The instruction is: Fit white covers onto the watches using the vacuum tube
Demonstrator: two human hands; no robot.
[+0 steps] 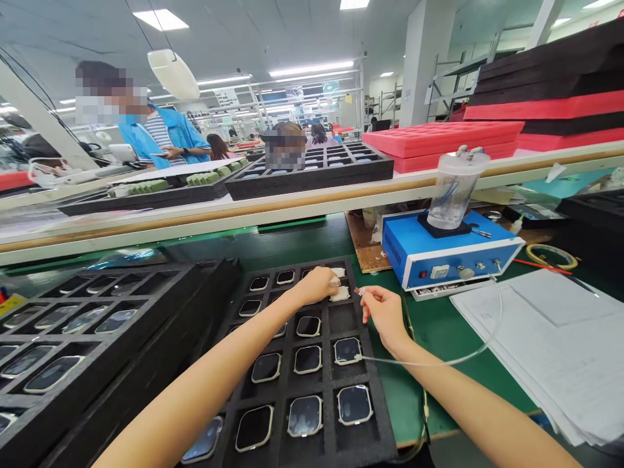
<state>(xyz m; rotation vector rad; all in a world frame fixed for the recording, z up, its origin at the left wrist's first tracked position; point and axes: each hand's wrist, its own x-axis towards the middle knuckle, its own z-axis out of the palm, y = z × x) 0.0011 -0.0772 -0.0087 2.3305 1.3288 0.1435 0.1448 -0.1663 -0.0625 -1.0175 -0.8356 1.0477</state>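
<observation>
My left hand (319, 285) is closed over the far right of the black foam tray (329, 383), its fingertips on something pale that I cannot make out. A pale watch case (340, 294) lies just by those fingertips. To the right of the tray's edge my right hand (385, 313) pinches a small whitish and reddish piece (359, 292), too small to name. Square watch faces with silver frames, such as this watch (353, 404), sit in the compartments. A clear tube (458, 361) passes over my right forearm; its tip rests at a watch (347, 351).
A blue machine (453, 250) with a clear canister (455, 188) stands behind my right hand. Papers (546, 344) lie at right. Stacked foam trays (97, 364) holding watches are at left. Overhead runs a shelf (195, 227); a person in blue (166, 136) stands beyond it.
</observation>
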